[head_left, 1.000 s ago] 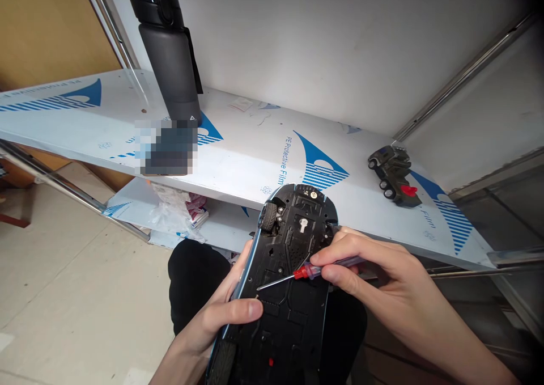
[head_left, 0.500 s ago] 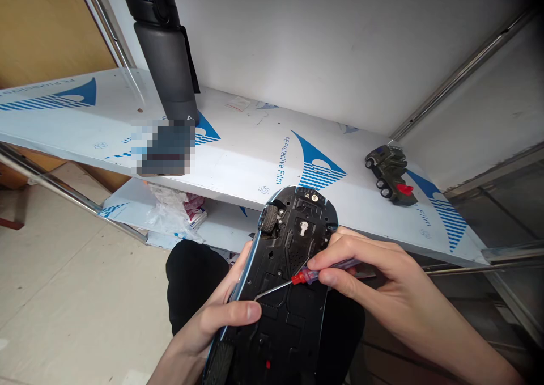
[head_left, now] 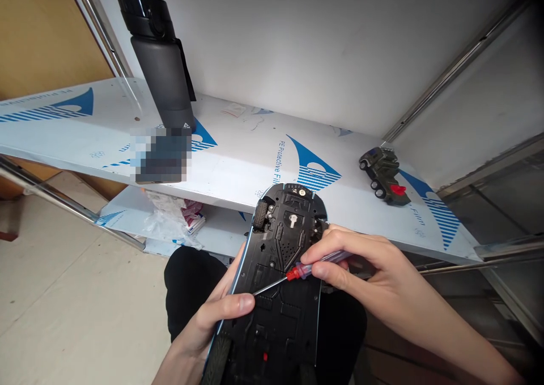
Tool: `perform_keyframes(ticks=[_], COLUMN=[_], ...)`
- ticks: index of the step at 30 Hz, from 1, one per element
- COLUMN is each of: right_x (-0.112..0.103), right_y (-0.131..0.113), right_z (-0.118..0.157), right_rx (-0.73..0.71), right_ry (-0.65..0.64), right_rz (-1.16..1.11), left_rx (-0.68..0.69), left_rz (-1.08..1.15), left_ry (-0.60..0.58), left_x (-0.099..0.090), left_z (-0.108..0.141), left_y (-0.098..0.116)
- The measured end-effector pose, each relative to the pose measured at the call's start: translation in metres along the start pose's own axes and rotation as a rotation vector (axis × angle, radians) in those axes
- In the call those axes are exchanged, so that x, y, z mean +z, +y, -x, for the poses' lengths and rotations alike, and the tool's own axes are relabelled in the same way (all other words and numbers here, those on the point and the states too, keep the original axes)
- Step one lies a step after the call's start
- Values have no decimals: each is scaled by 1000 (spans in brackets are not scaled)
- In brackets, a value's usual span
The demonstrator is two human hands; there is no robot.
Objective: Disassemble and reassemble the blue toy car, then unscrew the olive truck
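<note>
A toy car (head_left: 280, 311) is turned so its black underside faces me, with a blue edge along its left side. My left hand (head_left: 225, 308) is closed around that side, its thumb lying on the underside. In my right hand (head_left: 357, 263) is a screwdriver (head_left: 298, 271) with a red collar and a clear purplish handle, pinched between thumb and fingers. Its metal shaft slants down-left across the underside, and the tip ends beside my left thumb. What the tip touches is too small to tell.
A shelf (head_left: 238, 175) covered in printed protective film runs across ahead. On it stand a black bottle (head_left: 164, 81), a blurred-out dark flat object (head_left: 164, 155) and a green toy truck (head_left: 385, 175). Plastic-wrapped items (head_left: 174, 215) lie on the lower shelf. Metal posts frame both sides.
The view has shifted slightly. The car and both hands appear a little further left in the picture; the screwdriver keeps nearly the same slant, its tip still by the left thumb.
</note>
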State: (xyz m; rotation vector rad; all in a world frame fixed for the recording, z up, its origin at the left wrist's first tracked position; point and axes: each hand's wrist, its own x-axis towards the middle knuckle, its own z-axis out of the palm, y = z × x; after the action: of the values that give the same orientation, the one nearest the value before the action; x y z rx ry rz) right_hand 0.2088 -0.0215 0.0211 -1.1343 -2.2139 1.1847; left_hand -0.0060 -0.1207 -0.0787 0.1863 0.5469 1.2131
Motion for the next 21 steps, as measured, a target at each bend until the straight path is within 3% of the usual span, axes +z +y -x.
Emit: perform_keyframes(ticks=[8, 12, 15, 18, 21], right_x=[1, -13, -26, -30, -27], right_y=[2, 7, 9, 6, 2], right_z=[2, 22, 43, 56, 58], right_rx=[-27, -54, -162, -233, -262], right_ry=[81, 274, 412, 455, 416], right_rz=[-23, 74, 230, 332, 360], left_rx=[15, -36, 41, 117, 109], left_rz=[23, 29, 35, 34, 22], left_ry=[-51, 111, 258, 333, 342], left_x=[-2, -17, -26, -30, -29], left_z=[1, 10, 13, 15, 19], left_y=[-1, -4, -10, -17, -20])
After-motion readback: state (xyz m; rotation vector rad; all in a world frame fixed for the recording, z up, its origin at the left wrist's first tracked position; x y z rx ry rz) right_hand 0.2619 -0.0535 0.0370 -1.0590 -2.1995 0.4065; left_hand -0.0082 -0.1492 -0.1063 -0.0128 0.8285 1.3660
